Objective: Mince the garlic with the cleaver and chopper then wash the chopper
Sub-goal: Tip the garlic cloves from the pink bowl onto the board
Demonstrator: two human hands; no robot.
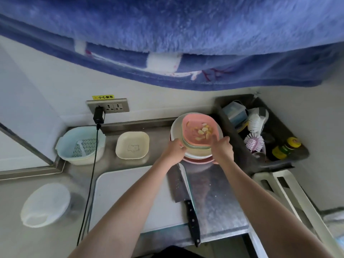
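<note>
Now both hands point(176, 148) point(222, 148) grip a squarish pink plastic plate point(188, 135) of pale garlic point(203, 132). Cleaver point(179, 185) lies flat, black handle nearest.

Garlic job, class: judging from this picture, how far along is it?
Done: the garlic cloves look peeled, lying whole in the pink plate. In hand: left hand and right hand grip that plate. Left: the cleaver lies unused on the cutting board; mincing and washing remain.

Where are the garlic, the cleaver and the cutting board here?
garlic point(202, 133), head view, middle of the pile.
cleaver point(176, 185), head view, flat of the blade.
cutting board point(119, 198), head view, bare surface.
</note>
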